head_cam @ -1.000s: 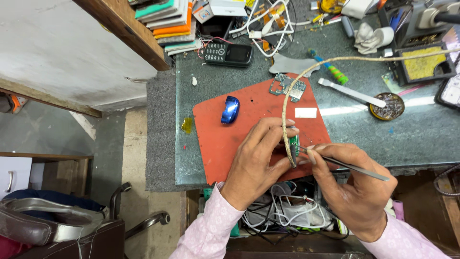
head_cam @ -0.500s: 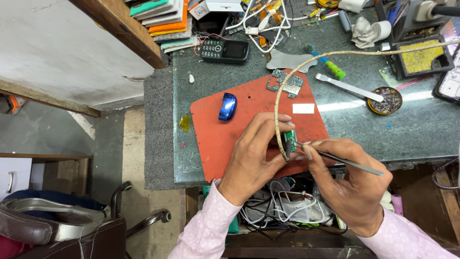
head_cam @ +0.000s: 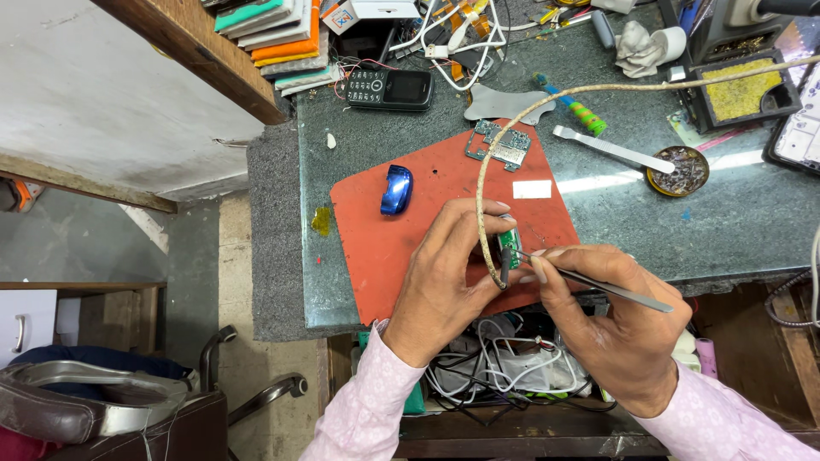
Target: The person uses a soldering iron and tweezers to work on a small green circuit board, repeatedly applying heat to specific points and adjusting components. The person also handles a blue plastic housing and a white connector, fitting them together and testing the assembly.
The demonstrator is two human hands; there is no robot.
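Pinching a small green circuit board between thumb and fingertips, the left hand holds it just above the near edge of a red work mat. Its fingers are curled close together around the board, narrow, with the thumb underneath. A braided beige cable arcs from the far right of the bench down to the board and ends in a dark plug beside it.

Closed in a pen-like grip, the right hand holds metal tweezers, thumb and forefinger pressed onto the shaft; the tips meet the edge of the green board.

On the mat lie a blue oval mouse-like shell, a larger bare circuit board and a white slip. The mat rests on a grey-green stone bench top. Farther back are a black keypad phone, a flat metal pry tool, a round tin of dark residue, a tray with a yellow sponge and a tangle of white wires. Stacked books sit on a wooden shelf at the upper left. Below the bench, loose cables hang in an open compartment, and a chair with a metal armrest stands on the concrete floor to the left.
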